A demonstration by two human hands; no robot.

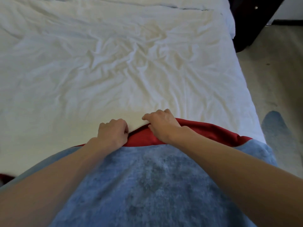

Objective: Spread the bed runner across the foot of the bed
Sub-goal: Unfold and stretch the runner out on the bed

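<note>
Bed [114, 63] filled most of the view; its white sheet was heavily creased, most of all around the middle.

Person's blue shirt [147, 185] covered the lower frame, with both bare forearms reaching forward over it.

Pale carpeted floor [270, 71] ran along the bed's right side. Dark furniture [249, 22] stood at top right, near the bed's far corner.

Red bed runner [205, 130] lay bunched along the near edge of the bed, at the foot, touching the sheet. It showed mostly to the right of centre. A small red patch also showed at far lower left; the stretch between was hidden by the shirt.

Blue shape [275, 128] on the floor just beside the bed: blurred, not identifiable.

Right hand [162, 125] gripped the runner's folded far edge, thumb against the red fabric, fingers curled over it onto the sheet.

Left hand [113, 133], just beside the right, was curled tight and pinched the same edge at its left end.
</note>
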